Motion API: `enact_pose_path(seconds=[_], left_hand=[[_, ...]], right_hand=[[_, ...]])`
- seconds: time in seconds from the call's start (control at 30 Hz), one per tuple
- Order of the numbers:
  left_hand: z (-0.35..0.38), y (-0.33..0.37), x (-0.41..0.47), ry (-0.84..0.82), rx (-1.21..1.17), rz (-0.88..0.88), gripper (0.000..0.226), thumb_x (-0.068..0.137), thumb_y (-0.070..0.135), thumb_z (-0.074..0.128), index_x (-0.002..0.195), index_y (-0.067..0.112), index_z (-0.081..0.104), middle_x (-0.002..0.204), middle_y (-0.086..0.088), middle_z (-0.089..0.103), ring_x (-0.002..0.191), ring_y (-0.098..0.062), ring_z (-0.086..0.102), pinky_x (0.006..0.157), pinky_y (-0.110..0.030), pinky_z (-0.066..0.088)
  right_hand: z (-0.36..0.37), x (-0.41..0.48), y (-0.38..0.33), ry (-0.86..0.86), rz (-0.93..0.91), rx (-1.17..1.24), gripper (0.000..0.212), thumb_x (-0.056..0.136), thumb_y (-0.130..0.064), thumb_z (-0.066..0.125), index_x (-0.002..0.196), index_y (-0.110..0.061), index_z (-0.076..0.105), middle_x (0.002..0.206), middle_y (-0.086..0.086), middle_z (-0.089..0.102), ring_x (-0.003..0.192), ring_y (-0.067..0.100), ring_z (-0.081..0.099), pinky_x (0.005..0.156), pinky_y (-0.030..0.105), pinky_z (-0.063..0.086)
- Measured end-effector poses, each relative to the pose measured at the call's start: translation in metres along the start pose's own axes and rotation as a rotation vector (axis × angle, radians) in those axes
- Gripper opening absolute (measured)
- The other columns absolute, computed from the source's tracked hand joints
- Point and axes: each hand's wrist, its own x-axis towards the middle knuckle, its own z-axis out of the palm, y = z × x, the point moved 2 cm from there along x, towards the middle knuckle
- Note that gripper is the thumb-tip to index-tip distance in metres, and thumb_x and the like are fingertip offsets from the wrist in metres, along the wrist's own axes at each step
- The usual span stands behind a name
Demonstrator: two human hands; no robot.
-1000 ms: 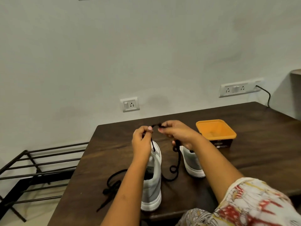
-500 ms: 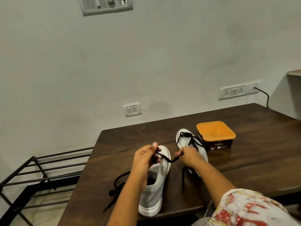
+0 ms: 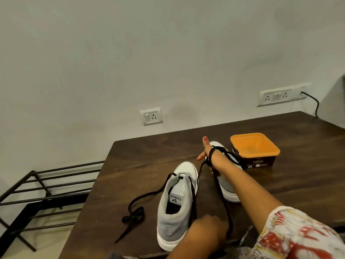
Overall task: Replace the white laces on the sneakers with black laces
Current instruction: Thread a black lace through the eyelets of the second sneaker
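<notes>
Lace (image 3: 193, 199): black, threaded through the near sneaker (image 3: 175, 221). One strand runs from the eyelets up to the right hand, and others drop toward the left hand.
Loose end (image 3: 133, 217): bunched on the table (image 3: 149, 152) left of the near sneaker. Its tip lies near the left edge but still on the wood.
Right hand (image 3: 211, 157): stretched out over the far sneaker (image 3: 226, 186) with the lace wound round it. The thumb and one finger are straight and spread wide; I cannot tell how the other fingers lie.
Left hand (image 3: 205, 232): low at the near edge, just right of the near sneaker's heel. It is seen from the back and blurred, and appears closed on the lace, with strands running into it.
Near sneaker: grey and white, upright, heel close to the near edge, toe pointing at the wall.
Far sneaker: already laced in black, partly under the right forearm, just beside the box (image 3: 254, 146).
Box: dark with an orange lid, right of the far sneaker's toe.
Open room: bare wood lies between both toes and the far edge, left of the near sneaker up to the corner, and right of the box.
Beyond the left edge: a metal rack (image 3: 46, 187), lower than the table.
Wall: a socket (image 3: 151, 116) sits above the far edge, and a cable (image 3: 315, 103) drops behind the right corner.
</notes>
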Motion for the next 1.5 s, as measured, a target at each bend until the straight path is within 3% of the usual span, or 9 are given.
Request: enact_pose_path(seconds=[0.17,0.3,0.43,0.57,0.67,0.9,1.07,1.33,1.5], left_hand=[[-0.03,-0.037,-0.01,0.562,-0.052,-0.072,0.028,0.1,0.022,0.034,0.127,0.015,0.04,0.113,-0.02,0.059,0.103,-0.039,0.057,0.079,-0.044,0.045],[-0.046,-0.061,-0.015,0.85,-0.279,-0.116,0.023,0.098,0.039,0.041,0.112,0.021,0.042,0.098,-0.002,0.066,0.089,-0.023,0.061,0.071,-0.035,0.046],[-0.049,-0.073,-0.021,0.9,-0.459,-0.061,0.014,0.091,0.039,0.055,0.097,0.027,0.051,0.086,0.009,0.067,0.077,-0.011,0.06,0.073,-0.035,0.049],[-0.046,-0.075,-0.022,0.788,-0.384,0.018,0.036,0.082,0.004,0.055,0.108,0.028,0.064,0.11,0.012,0.065,0.102,-0.007,0.057,0.093,-0.028,0.045],[-0.047,-0.077,-0.023,0.782,-0.61,0.035,0.053,0.076,-0.012,0.041,0.11,0.021,0.065,0.111,0.007,0.065,0.102,-0.007,0.058,0.091,-0.02,0.046],[-0.053,-0.087,-0.027,1.045,-1.196,-0.106,0.028,0.086,0.008,0.064,0.1,0.027,0.049,0.102,0.005,0.067,0.086,-0.018,0.067,0.077,-0.037,0.056],[-0.059,-0.077,-0.026,0.794,-1.44,0.028,0.023,0.092,0.017,0.06,0.112,0.026,0.052,0.095,0.005,0.068,0.094,-0.02,0.067,0.079,-0.035,0.053],[-0.056,-0.061,-0.018,0.617,-1.305,0.076,0.012,0.097,0.009,0.049,0.102,0.009,0.06,0.069,0.005,0.067,0.053,-0.003,0.056,0.049,-0.013,0.041],[-0.041,-0.028,-0.022,-0.011,-0.969,0.285,0.016,0.096,0.006,0.049,0.095,0.007,0.065,0.063,0.009,0.063,0.053,0.003,0.053,0.053,-0.009,0.042]], right_hand=[[-0.012,0.001,-0.003,-0.144,0.088,0.205,0.088,0.085,-0.076,0.011,0.087,-0.008,0.065,0.042,0.008,0.046,0.045,0.02,0.041,0.043,0.025,0.038],[-0.013,0.003,0.014,-0.306,-0.031,0.295,0.07,0.092,-0.068,0.019,0.102,-0.016,0.065,0.067,0.009,0.065,0.051,0.016,0.057,0.048,0.021,0.047],[-0.015,0.007,0.02,-0.278,-0.204,0.262,0.027,0.099,-0.017,0.047,0.122,-0.015,0.061,0.108,0.001,0.069,0.084,0.014,0.063,0.066,0.022,0.048],[-0.014,0.002,0.017,-0.339,-0.381,0.161,0.068,0.082,0.025,0.03,0.131,-0.015,0.054,0.124,-0.001,0.06,0.121,0.012,0.051,0.086,0.022,0.044],[-0.012,-0.01,0.007,-0.358,-0.428,0.295,0.073,0.077,0.027,0.022,0.128,-0.011,0.057,0.118,0.001,0.064,0.118,0.013,0.056,0.1,0.031,0.043],[-0.001,-0.029,-0.003,-0.576,-0.412,0.696,0.041,0.094,0.004,0.03,0.116,-0.005,0.063,0.112,0.013,0.068,0.078,0.022,0.071,0.081,0.032,0.057],[0.013,-0.031,-0.004,-0.59,-0.395,0.672,0.025,0.096,-0.009,0.051,0.117,-0.009,0.065,0.115,0.009,0.068,0.084,0.02,0.069,0.069,0.03,0.059],[0.009,-0.02,-0.003,-0.402,-0.389,0.788,0.04,0.089,0.01,0.054,0.126,-0.006,0.058,0.114,0.007,0.063,0.079,0.018,0.069,0.061,0.023,0.059],[-0.007,0.003,0.007,-0.191,-0.303,0.876,0.043,0.092,0.014,0.045,0.131,-0.003,0.053,0.124,0.01,0.057,0.091,0.015,0.062,0.065,0.027,0.061]])
